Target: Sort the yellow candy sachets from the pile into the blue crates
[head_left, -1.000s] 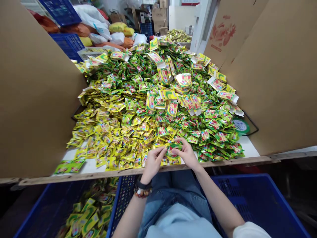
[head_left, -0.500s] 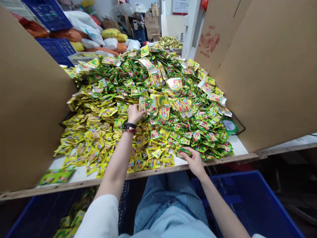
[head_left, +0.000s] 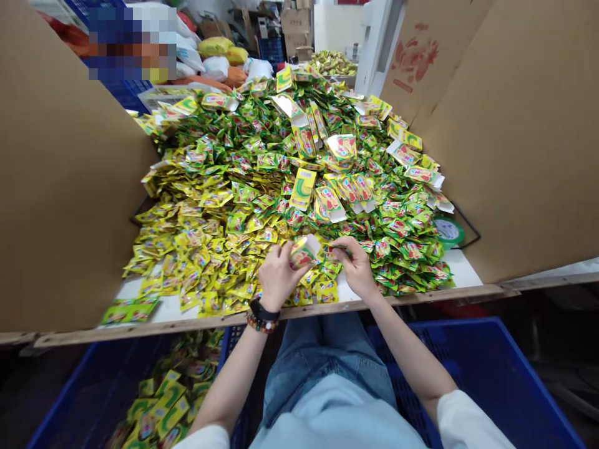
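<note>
Left hand: this hand [head_left: 277, 275] has its grip closed on a small carton [head_left: 304, 251], thumb on the near side and fingers on the far side.
Small carton: just above the near middle of the heap, tilted, its white end flap standing out toward the right hand.
Right hand: this hand [head_left: 356, 267] is just right of the carton, its grip pinched on what looks like a green sachet [head_left: 345, 249], mostly hidden by the fingers.
Left wrist: a black band [head_left: 259, 308] and a beaded bracelet [head_left: 262, 323].
Heap: yellow sachets [head_left: 196, 249] spread over the near left, green-and-red sachets [head_left: 407, 249] over the right and far side.
Loose cartons: several yellow-and-green cartons [head_left: 303, 189] lie on the heap, mainly at its middle and far right, some with white flaps open.
Tabletop: a white tabletop [head_left: 174, 310] with a wooden strip [head_left: 187, 330] along its near edge; flat green packs [head_left: 130, 310] at the near left corner, a green tape roll [head_left: 449, 232] at right.
Sides: cardboard panels [head_left: 524, 149] stand left and right.
Below: a left blue crate [head_left: 63, 405] holding cartons, and a right blue crate [head_left: 486, 374].
Far: sacks [head_left: 216, 67] at left, stacked boxes [head_left: 296, 25] near the middle.
</note>
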The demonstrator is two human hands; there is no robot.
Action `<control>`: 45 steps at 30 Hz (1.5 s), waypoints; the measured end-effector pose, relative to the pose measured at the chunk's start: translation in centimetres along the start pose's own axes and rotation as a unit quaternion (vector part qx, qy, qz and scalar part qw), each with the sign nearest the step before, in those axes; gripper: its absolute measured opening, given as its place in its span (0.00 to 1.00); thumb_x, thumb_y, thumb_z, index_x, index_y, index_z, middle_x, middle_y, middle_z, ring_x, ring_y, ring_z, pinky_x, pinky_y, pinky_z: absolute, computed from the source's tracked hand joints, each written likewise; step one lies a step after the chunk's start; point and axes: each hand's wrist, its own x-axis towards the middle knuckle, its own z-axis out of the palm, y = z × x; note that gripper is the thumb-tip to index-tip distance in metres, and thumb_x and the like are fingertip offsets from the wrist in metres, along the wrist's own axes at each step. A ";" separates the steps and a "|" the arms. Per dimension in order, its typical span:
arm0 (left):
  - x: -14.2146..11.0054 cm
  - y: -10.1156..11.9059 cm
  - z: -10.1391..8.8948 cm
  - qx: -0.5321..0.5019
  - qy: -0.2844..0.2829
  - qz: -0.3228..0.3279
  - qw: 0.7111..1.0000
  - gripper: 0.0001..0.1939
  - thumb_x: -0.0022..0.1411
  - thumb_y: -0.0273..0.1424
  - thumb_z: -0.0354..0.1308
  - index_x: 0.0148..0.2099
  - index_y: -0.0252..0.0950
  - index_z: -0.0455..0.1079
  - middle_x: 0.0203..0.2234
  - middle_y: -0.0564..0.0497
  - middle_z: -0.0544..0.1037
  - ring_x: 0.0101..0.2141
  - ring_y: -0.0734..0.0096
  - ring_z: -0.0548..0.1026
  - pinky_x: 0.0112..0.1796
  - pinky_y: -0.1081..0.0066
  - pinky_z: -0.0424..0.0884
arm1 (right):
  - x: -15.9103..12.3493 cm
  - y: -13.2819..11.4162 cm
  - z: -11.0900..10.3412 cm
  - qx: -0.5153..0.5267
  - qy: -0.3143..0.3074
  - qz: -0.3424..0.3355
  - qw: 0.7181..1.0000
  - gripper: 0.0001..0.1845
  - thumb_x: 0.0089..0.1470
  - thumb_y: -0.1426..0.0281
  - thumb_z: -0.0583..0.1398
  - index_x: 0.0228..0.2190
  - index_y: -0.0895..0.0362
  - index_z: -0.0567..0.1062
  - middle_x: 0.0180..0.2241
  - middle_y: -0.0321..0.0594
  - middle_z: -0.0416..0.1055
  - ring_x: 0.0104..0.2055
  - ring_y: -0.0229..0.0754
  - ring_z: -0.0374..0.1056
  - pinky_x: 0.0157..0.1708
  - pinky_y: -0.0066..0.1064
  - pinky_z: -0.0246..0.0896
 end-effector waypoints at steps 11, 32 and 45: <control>-5.1 0.2 1.4 -0.176 0.015 0.068 0.982 0.29 0.46 0.35 0.62 0.53 0.38 0.65 0.42 0.45 0.78 0.40 0.57 0.78 0.40 0.64 0.74 | -0.1 -2.0 -1.2 -0.091 -0.163 -0.041 0.982 0.14 0.63 0.70 0.52 0.38 0.51 0.78 0.38 0.40 0.66 0.41 0.40 0.67 0.41 0.32 0.66; -9.8 2.8 5.9 -0.278 0.063 0.010 0.959 0.34 0.58 0.38 0.56 0.64 0.36 0.52 0.49 0.37 0.74 0.45 0.56 0.78 0.43 0.59 0.75 | -5.9 -1.5 2.0 -0.127 -0.124 0.028 0.984 0.13 0.63 0.69 0.53 0.40 0.51 0.78 0.44 0.39 0.78 0.55 0.45 0.67 0.64 0.50 0.43; -9.8 3.0 6.9 -0.251 0.054 0.034 0.966 0.32 0.65 0.38 0.50 0.66 0.32 0.46 0.54 0.32 0.69 0.51 0.52 0.74 0.46 0.55 0.74 | -7.2 -0.4 3.1 0.046 -0.075 0.193 0.977 0.17 0.55 0.60 0.63 0.45 0.52 0.80 0.47 0.42 0.78 0.51 0.53 0.74 0.53 0.48 0.68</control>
